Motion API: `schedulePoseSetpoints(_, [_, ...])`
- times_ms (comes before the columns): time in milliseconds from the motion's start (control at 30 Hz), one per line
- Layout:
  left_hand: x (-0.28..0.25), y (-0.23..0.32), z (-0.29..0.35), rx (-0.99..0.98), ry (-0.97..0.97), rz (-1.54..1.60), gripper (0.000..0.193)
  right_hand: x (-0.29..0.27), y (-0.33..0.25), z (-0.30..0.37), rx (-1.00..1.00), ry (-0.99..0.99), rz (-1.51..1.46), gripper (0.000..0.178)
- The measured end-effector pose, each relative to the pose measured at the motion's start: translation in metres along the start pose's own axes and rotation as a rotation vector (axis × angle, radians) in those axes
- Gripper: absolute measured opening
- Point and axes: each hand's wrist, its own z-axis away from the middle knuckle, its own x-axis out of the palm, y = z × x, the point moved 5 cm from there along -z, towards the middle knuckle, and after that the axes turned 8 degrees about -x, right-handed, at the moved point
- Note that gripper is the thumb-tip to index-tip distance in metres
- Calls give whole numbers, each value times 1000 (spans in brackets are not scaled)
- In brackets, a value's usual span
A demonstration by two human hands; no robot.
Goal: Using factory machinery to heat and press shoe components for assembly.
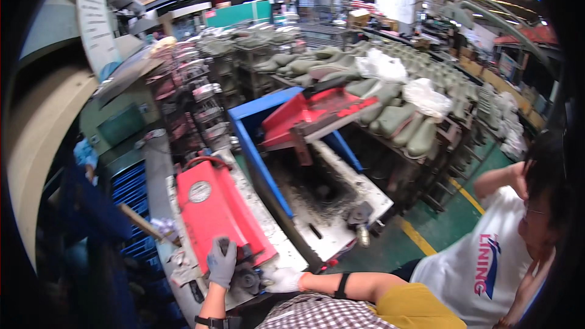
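Observation:
My left hand (222, 263), in a grey glove, is at the near end of a red machine cover (210, 207). Its fingers are curled in around something dark and small that I cannot make out. To its right, my right hand (284, 280) wears a white glove and is beside a dark round machine part (247, 279) at the front of the machine. Blur hides whether its fingers grip that part. The red cover lies on a white machine bed and carries a round pale plate.
A second machine to the right has its red cover (317, 113) raised over a dark, dirty opening, with a blue frame (262, 109) around it. Racks of olive-green boots (390, 116) stand behind. A person in a white shirt (475, 262) is close on my right. Blue slatted crates (131, 195) are at left.

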Motion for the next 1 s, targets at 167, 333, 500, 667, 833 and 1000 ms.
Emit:
schedulePoseSetpoints(167, [-169, 144, -56, 522, 537, 511, 33, 9, 7, 1, 44, -34, -11, 49])
schedulePoseSetpoints(333, [-242, 186, -15, 641, 1001, 651, 18, 6, 8, 3, -20, 27, -23, 49])
schedulePoseSetpoints(500, [-71, 87, 2, 163, -4, -94, 15, 7, 9, -4, 16, 49, -80, 48])
schedulePoseSetpoints(667, [18, 2, 35, 174, -231, -577, 40, 1, 7, -4, 74, 35, -60, 49])
schedulePoseSetpoints(833, [28, -5, 11, -95, -565, -672, 59, 5, 3, -5, 98, 53, -41, 44])
schedulePoseSetpoints(1000, [32, -11, 9, -145, -662, -703, 58, 10, -4, -8, 69, 143, 10, 35])
